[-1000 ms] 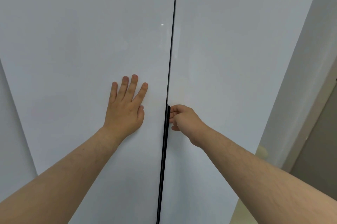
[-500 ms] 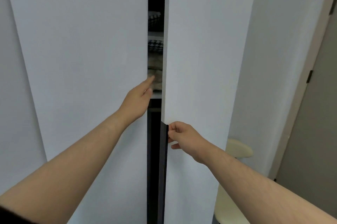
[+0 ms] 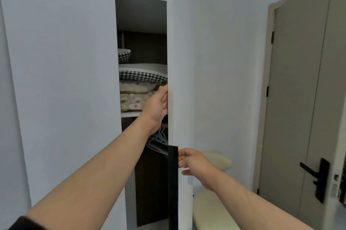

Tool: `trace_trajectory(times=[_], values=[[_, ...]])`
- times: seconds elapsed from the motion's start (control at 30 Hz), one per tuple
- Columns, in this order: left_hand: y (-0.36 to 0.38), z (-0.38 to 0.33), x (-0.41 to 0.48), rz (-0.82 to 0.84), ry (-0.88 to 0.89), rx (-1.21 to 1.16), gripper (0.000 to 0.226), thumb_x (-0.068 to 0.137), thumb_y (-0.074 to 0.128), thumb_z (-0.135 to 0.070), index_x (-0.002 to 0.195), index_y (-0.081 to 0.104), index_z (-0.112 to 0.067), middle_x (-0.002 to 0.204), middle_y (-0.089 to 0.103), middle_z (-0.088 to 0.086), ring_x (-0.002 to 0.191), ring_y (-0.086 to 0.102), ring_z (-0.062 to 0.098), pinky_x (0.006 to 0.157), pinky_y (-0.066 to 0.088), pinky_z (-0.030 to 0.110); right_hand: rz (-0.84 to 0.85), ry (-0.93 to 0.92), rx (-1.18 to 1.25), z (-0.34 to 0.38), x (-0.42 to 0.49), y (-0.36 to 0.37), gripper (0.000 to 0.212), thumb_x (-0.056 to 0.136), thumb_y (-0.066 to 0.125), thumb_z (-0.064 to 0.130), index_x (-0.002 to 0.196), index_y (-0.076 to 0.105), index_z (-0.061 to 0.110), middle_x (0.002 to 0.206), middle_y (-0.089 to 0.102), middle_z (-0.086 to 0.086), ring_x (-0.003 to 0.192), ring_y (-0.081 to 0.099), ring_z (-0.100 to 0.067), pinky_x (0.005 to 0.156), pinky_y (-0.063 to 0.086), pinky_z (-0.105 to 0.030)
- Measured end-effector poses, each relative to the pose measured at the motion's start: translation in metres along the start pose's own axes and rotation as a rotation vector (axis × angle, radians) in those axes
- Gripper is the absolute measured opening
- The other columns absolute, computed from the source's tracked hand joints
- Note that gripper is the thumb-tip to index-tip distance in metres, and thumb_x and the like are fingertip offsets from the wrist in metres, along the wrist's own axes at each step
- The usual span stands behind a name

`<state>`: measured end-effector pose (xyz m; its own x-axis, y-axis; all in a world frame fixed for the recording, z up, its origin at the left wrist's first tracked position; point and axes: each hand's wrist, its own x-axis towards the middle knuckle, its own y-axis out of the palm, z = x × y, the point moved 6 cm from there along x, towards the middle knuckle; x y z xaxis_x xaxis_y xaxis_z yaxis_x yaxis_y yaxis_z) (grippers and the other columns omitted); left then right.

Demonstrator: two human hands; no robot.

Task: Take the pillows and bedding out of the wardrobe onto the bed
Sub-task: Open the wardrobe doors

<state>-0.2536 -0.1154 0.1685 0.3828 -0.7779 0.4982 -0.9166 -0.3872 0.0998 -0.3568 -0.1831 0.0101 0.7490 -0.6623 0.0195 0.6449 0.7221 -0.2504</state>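
Note:
The white wardrobe's right door (image 3: 182, 61) stands swung out edge-on, and its left door (image 3: 61, 79) is still flat. In the gap a shelf holds a houndstooth pillow (image 3: 142, 75) on top of folded beige bedding (image 3: 134, 96). A second houndstooth pillow (image 3: 124, 55) sits further back. My left hand (image 3: 158, 104) reaches into the gap, fingers flat against the inner face of the right door, just in front of the bedding. My right hand (image 3: 191, 162) is curled around the black handle strip (image 3: 172, 183) on that door's edge.
Coloured hangers (image 3: 159, 141) hang under the shelf. A cream chair (image 3: 211, 209) stands low right behind the opened door. A taupe room door (image 3: 295, 98) with a black lever handle (image 3: 316, 175) is on the right wall.
The right wardrobe door has swung from closed to well open, pulled by my right hand. My left hand left the left door's face and moved into the gap. The view has pulled back.

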Motion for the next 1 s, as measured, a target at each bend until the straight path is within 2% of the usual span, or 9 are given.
trace_trajectory(times=[0.23, 0.37, 0.5, 0.63, 0.7, 0.77, 0.83, 0.9, 1.0], values=[[0.081, 0.014, 0.002, 0.098, -0.094, -0.118, 0.065, 0.096, 0.018, -0.058, 0.147, 0.037, -0.021, 0.150, 0.042, -0.003, 0.139, 0.036, 0.013, 0.117, 0.024, 0.041, -0.151, 0.050, 0.032, -0.013, -0.047, -0.071, 0.044, 0.075, 0.038, -0.011, 0.100, 0.063, 0.014, 0.089, 0.058, -0.004, 0.085, 0.055, -0.019, 0.074, 0.050, -0.031], [0.128, 0.020, 0.002, 0.141, -0.108, -0.086, 0.059, 0.099, 0.015, -0.054, 0.147, 0.036, -0.027, 0.152, 0.037, -0.011, 0.140, 0.029, 0.006, 0.118, 0.019, 0.038, -0.225, 0.089, 0.100, -0.030, -0.059, -0.108, 0.048, 0.072, 0.039, -0.012, 0.105, 0.062, 0.014, 0.089, 0.060, -0.005, 0.085, 0.056, -0.019, 0.072, 0.051, -0.032], [0.173, 0.025, -0.007, 0.196, -0.114, -0.015, 0.044, 0.101, 0.016, -0.048, 0.116, 0.056, -0.038, 0.131, 0.049, -0.024, 0.129, 0.033, 0.000, 0.114, 0.023, 0.035, -0.337, 0.126, 0.165, -0.046, -0.067, -0.138, 0.047, 0.069, 0.044, -0.009, 0.101, 0.063, 0.020, 0.111, 0.061, -0.016, 0.094, 0.059, -0.025, 0.072, 0.057, -0.034], [0.190, 0.034, -0.005, 0.202, -0.141, 0.015, 0.049, 0.100, 0.023, -0.050, 0.145, 0.035, -0.034, 0.153, 0.028, -0.018, 0.144, 0.020, 0.008, 0.104, 0.032, 0.033, -0.348, 0.101, 0.156, -0.041, -0.075, -0.151, 0.043, 0.075, 0.044, -0.009, 0.100, 0.058, 0.023, 0.108, 0.064, -0.012, 0.085, 0.059, -0.021, 0.069, 0.050, -0.033], [0.193, 0.040, -0.005, 0.236, -0.175, 0.068, 0.052, 0.098, 0.026, -0.052, 0.147, 0.031, -0.034, 0.155, 0.022, -0.019, 0.145, 0.020, 0.012, 0.102, 0.033, 0.034, -0.360, 0.094, 0.110, -0.041, -0.075, -0.156, 0.043, 0.073, 0.047, -0.005, 0.103, 0.058, 0.023, 0.106, 0.066, -0.013, 0.083, 0.060, -0.023, 0.067, 0.048, -0.033], [0.192, 0.046, -0.006, 0.316, -0.227, 0.134, 0.054, 0.097, 0.032, -0.054, 0.147, 0.031, -0.036, 0.154, 0.025, -0.020, 0.142, 0.028, 0.015, 0.106, 0.034, 0.037, -0.400, 0.074, 0.026, -0.043, -0.074, -0.162, 0.047, 0.061, 0.049, 0.008, 0.104, 0.062, 0.022, 0.098, 0.070, -0.008, 0.085, 0.064, -0.023, 0.073, 0.051, -0.035], [0.178, 0.051, -0.007, 0.378, -0.267, 0.267, 0.052, 0.096, 0.039, -0.051, 0.144, 0.040, -0.030, 0.149, 0.036, -0.014, 0.136, 0.038, 0.015, 0.106, 0.039, 0.037, -0.442, 0.025, -0.115, -0.038, -0.074, -0.166, 0.053, 0.058, 0.050, 0.016, 0.109, 0.063, 0.020, 0.106, 0.069, -0.001, 0.098, 0.064, -0.023, 0.088, 0.052, -0.039], [0.150, 0.054, -0.010, 0.370, -0.269, 0.439, 0.046, 0.096, 0.045, -0.045, 0.137, 0.050, -0.022, 0.141, 0.047, -0.008, 0.128, 0.045, 0.012, 0.103, 0.042, 0.033, -0.508, -0.080, -0.282, -0.018, -0.081, -0.165, 0.056, 0.072, 0.053, 0.016, 0.127, 0.052, 0.021, 0.128, 0.054, 0.002, 0.119, 0.054, -0.021, 0.101, 0.043, -0.039], [0.095, 0.047, -0.016, 0.260, -0.165, 0.706, 0.029, 0.095, 0.051, -0.035, 0.116, 0.065, -0.022, 0.119, 0.062, -0.008, 0.110, 0.056, 0.006, 0.101, 0.043, 0.031, -0.594, -0.381, -0.497, 0.036, -0.097, -0.148, 0.054, 0.084, 0.051, 0.009, 0.136, 0.042, 0.022, 0.133, 0.040, 0.008, 0.124, 0.041, -0.012, 0.105, 0.038, -0.032]])
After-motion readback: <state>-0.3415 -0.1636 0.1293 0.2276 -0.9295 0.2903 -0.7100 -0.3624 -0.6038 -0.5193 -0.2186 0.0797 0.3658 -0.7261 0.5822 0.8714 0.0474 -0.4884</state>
